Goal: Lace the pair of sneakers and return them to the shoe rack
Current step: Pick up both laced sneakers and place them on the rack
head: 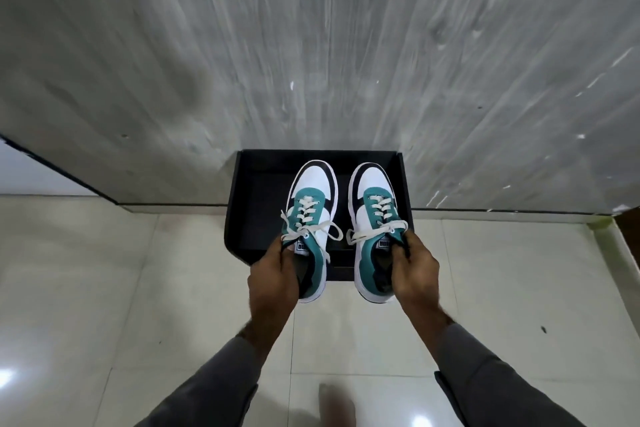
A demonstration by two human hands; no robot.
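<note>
Both hands were closed on the pair of sneakers, one shoe to each: the left hand (273,274) was curled round the collar of the left sneaker (311,215), and the right hand (414,270) was pinched on the collar edge of the right sneaker (375,218), beside the tongue. The shoes were held level, toes pointing away, just ahead of the hands and over a black shelf (258,204) that was taken to be the shoe rack, set low against a grey wall (311,45); whether the soles were touching it could not be told. The sneakers were judged light enough for one hand each, with stiff rubber soles and softer, padded uppers that would give under the fingers; the collar was judged a sound place to grip, since the laces would slip or loosen if pulled. White toe caps with black trim, teal panels round the eyelets and heels, and white soles were seen on both. Cream laces (308,218) were threaded through the eyelets and tied in bows near the tongues, with loose ends hanging to the sides. Pale floor tiles (104,288) lay beneath and behind the hands.
</note>
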